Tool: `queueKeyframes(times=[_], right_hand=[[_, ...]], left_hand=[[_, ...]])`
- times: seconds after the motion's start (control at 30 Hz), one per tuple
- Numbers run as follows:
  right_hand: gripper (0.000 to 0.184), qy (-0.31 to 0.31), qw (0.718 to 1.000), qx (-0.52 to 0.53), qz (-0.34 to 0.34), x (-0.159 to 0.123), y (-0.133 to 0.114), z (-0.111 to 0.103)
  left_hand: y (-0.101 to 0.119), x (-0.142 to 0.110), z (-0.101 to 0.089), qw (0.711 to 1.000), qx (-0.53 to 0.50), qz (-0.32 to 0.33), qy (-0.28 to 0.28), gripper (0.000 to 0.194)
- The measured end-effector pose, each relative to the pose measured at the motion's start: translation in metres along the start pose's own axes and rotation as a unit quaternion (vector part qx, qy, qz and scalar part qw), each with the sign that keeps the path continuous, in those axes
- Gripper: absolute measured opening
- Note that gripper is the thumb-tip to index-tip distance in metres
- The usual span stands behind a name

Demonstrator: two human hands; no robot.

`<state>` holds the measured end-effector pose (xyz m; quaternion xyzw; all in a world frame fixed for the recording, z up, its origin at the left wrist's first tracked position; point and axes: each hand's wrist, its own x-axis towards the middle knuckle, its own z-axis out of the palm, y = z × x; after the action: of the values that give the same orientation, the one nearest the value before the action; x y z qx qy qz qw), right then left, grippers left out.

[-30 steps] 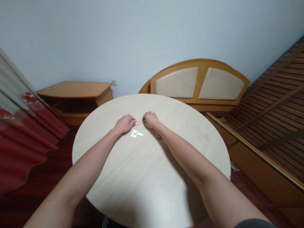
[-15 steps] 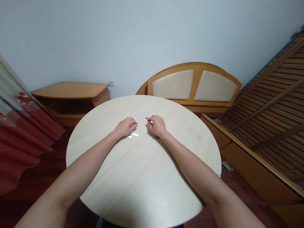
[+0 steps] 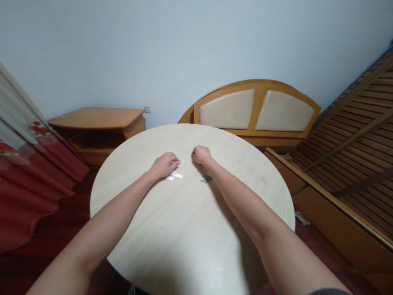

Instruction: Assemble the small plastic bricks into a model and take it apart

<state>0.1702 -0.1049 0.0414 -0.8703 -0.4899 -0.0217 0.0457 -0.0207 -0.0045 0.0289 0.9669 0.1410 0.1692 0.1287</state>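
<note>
My left hand (image 3: 166, 164) rests low over the round table (image 3: 172, 229), its thumb and fingers closed together. What lies between them, if anything, is too small to make out. Small white strips (image 3: 177, 176) lie on the tabletop just below this hand, partly covered by it. To the right, my right hand (image 3: 202, 155) is closed with its fingertips turned down at the tabletop, hiding whatever they hold. Small dark strips (image 3: 206, 178) lie beside the right forearm, nearer to me.
Behind the table stand a wooden cabinet (image 3: 101, 116) on the left and a padded headboard (image 3: 227, 110) against the wall. A red and white curtain (image 3: 33, 172) hangs at the left. Wooden slats (image 3: 353, 135) and a bed rail (image 3: 325, 209) are on the right.
My right hand has shifted slightly away from me and turned; the dark piece at its fingertips is now out of sight. The dark strips near the forearm show more fully. My left hand barely moves.
</note>
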Motion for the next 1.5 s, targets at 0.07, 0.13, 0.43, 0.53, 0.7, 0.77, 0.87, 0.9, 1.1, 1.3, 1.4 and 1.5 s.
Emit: queueKeyframes(times=[0.07, 0.13, 0.43, 0.53, 0.7, 0.77, 0.87, 0.9, 1.1, 1.3, 1.4, 1.5], right_hand=[[0.031, -0.002, 1.000, -0.003, 0.004, 0.002, -0.002, -0.001], [0.030, -0.003, 1.000, -0.007, 0.007, 0.001, -0.002, 0.000], [0.028, -0.007, 1.000, -0.021, 0.009, -0.003, 0.021, 0.001], [0.026, -0.009, 1.000, -0.022, 0.018, -0.002, 0.031, 0.001], [0.028, -0.016, 0.998, -0.020, 0.065, 0.001, 0.054, 0.001], [0.029, -0.017, 0.996, -0.022, 0.081, -0.001, 0.064, 0.002], [0.031, -0.011, 0.995, -0.029, 0.092, -0.011, 0.073, 0.003], [0.031, -0.005, 0.995, -0.032, 0.089, -0.016, 0.075, 0.005], [0.030, 0.071, 0.996, -0.013, 0.056, -0.052, 0.080, 0.017], [0.023, 0.094, 0.991, 0.072, 0.062, -0.056, 0.088, 0.023], [0.022, 0.110, 0.987, 0.114, 0.040, -0.051, 0.090, 0.026], [0.021, 0.121, 0.980, 0.157, 0.005, -0.049, 0.089, 0.028]], left_hand=[[0.000, 0.000, -0.001, 1.000, -0.002, -0.003, -0.001, 0.031], [0.001, 0.000, -0.001, 1.000, 0.001, -0.001, -0.003, 0.033], [0.004, 0.000, 0.000, 0.999, 0.024, 0.010, -0.020, 0.038], [0.004, 0.000, 0.001, 0.999, 0.023, 0.012, -0.020, 0.037], [0.004, 0.000, 0.001, 1.000, 0.019, 0.010, -0.020, 0.037], [0.004, -0.001, 0.000, 1.000, 0.020, 0.008, -0.021, 0.037], [0.005, -0.001, -0.001, 1.000, 0.020, 0.010, -0.020, 0.037], [0.005, -0.001, -0.001, 1.000, 0.020, 0.011, -0.018, 0.037], [0.008, -0.002, -0.001, 1.000, 0.017, 0.009, -0.018, 0.037], [0.011, -0.002, -0.001, 1.000, 0.014, 0.006, -0.019, 0.037], [0.011, -0.002, 0.000, 1.000, 0.014, 0.016, -0.019, 0.036], [0.012, -0.001, 0.002, 0.999, 0.012, 0.027, -0.020, 0.035]])
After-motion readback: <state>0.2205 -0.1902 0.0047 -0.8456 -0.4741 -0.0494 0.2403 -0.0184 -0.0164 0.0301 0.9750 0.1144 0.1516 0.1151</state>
